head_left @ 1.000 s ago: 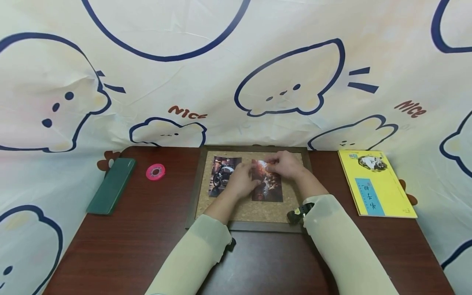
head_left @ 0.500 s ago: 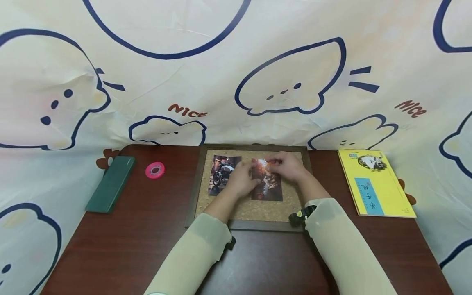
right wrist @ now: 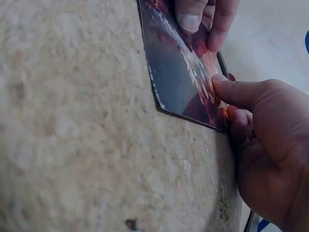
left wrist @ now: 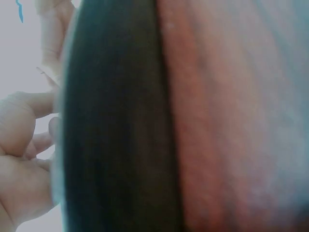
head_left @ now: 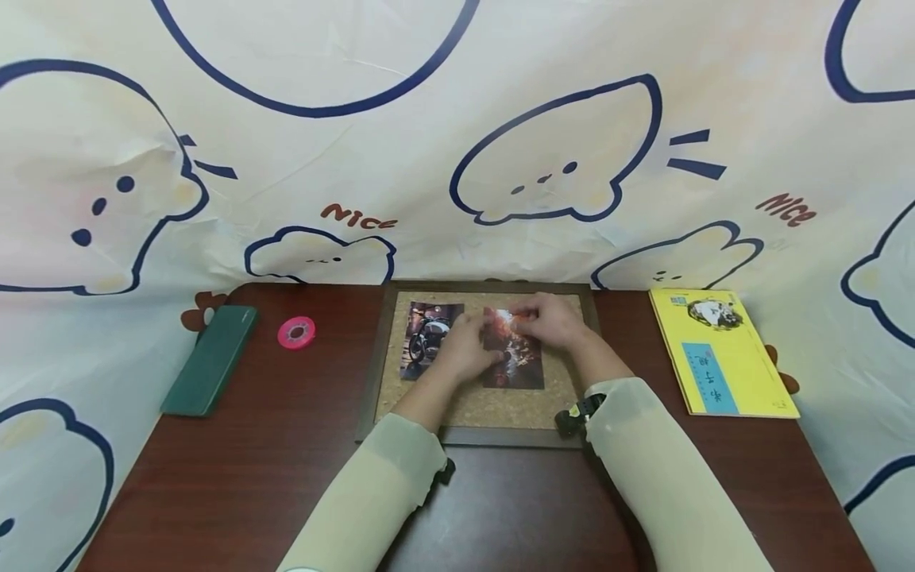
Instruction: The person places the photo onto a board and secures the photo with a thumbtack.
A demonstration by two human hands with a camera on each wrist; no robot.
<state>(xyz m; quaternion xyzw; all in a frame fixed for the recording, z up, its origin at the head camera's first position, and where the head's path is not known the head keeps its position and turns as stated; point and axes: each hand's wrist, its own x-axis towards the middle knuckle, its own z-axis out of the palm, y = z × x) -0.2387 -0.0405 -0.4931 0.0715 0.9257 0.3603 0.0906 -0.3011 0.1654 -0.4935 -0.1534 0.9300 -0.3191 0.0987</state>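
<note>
In the head view a dark photo with fiery red and orange tones [head_left: 520,367] lies over a cork board [head_left: 436,405] in a brown frame. My left hand [head_left: 463,349] holds its left side, with the thumb on the picture. At its upper right my right hand [head_left: 552,319] pinches the edge. The right wrist view shows the right thumb [right wrist: 241,92] on the photo's face and the other fingers curled beside its edge. A motorcycle photo [head_left: 422,338] sits on the board to the left, partly covered by my left hand. The left wrist view is mostly blocked by a dark band.
A pink tape roll [head_left: 296,333] and a dark green box [head_left: 210,361] lie on the brown table [head_left: 300,445] left of the board. To the right lies a yellow book [head_left: 750,357]. A patterned cloth [head_left: 422,159] hangs behind the table.
</note>
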